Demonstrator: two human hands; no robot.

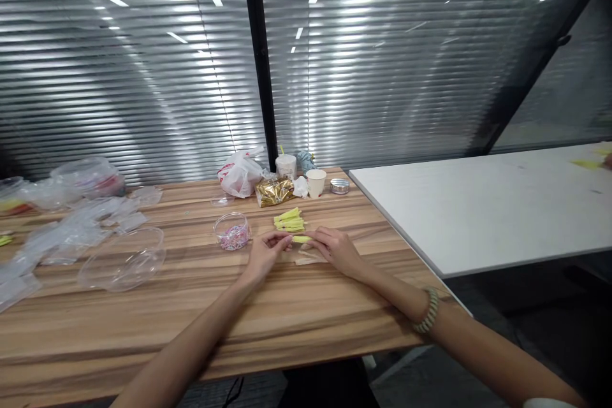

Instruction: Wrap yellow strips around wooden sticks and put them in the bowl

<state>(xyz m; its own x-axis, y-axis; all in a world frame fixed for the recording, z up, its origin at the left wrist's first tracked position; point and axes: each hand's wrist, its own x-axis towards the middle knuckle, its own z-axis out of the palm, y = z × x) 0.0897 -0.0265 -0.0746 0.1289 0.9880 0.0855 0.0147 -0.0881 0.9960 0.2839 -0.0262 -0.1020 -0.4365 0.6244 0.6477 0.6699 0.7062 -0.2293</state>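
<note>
Left hand: fingertips of left hand (268,254) closed on the near-left end of yellow strip (301,239)
Right hand: fingers of right hand (337,251) at the strip's other end, gripping it; bracelet (427,310) on that wrist
Yellow strip: held level between both hands, just above the wood-grain table (287,312)
Beyond strip: yellow bundle (290,221) lying close by on the table
Under right fingers: pale flat piece (310,257), partly covered
Left of hands: clear round tub (232,231) with small multicoloured pieces, near the left hand
Far edge: gold packet (275,192), open paper cup (316,183), silver-lidded tin (339,186) in a row
Right edge: white table (502,204) alongside
Open room: bare wood between forearms, toward the near edge
</note>
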